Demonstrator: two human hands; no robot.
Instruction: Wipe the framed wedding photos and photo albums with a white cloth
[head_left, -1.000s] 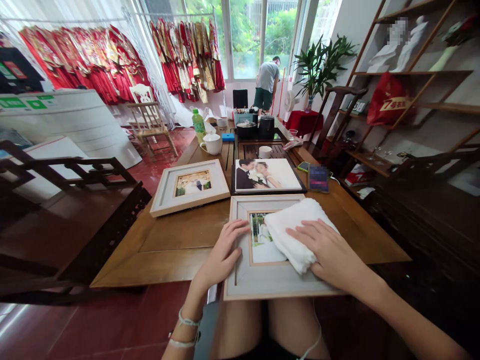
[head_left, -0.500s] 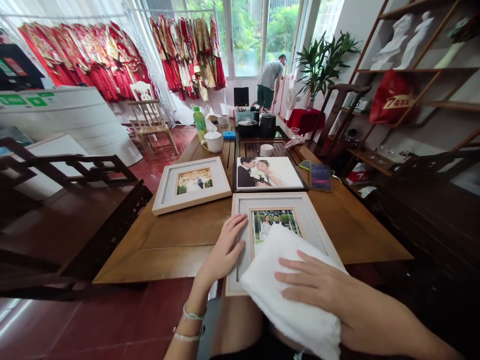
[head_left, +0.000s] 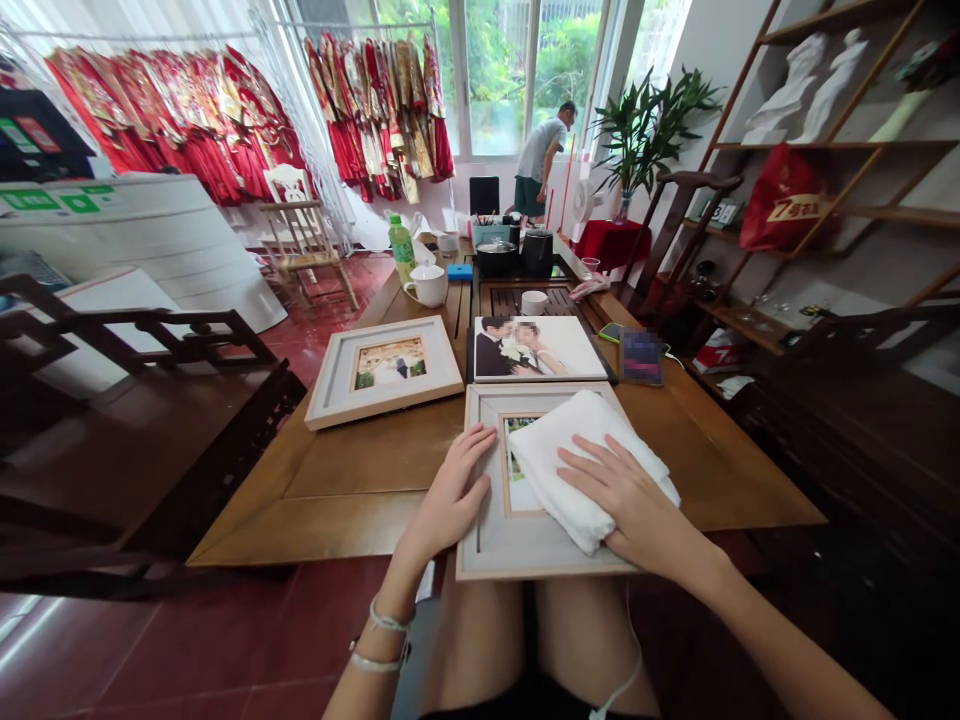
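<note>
Cloth (head_left: 562, 435) shifted up picture frame (head_left: 514, 545), my right grip (head_left: 634, 500) splayed atop, left grip (head_left: 454, 490) loose on rim, bag (head_left: 780, 180) reading “7号衣”

We see plain white on the cloth (head_left: 544, 455), and pale grey with a light wood-toned edge on the nearer frame (head_left: 491, 545). We find the same grey and light wood tone on the farther frame (head_left: 341, 375). The tabletop (head_left: 352, 465) shows us a warm brown; the bottle (head_left: 401, 245) is green, the cup (head_left: 427, 287) white, the small box (head_left: 459, 272) bright blue and the canister (head_left: 537, 254) black. We note garments (head_left: 180, 130) patterned in red and gold, a red bag (head_left: 784, 200) with pale lettering, dark red floor tiles (head_left: 180, 640) and green leaves on the plant (head_left: 637, 130).
</note>
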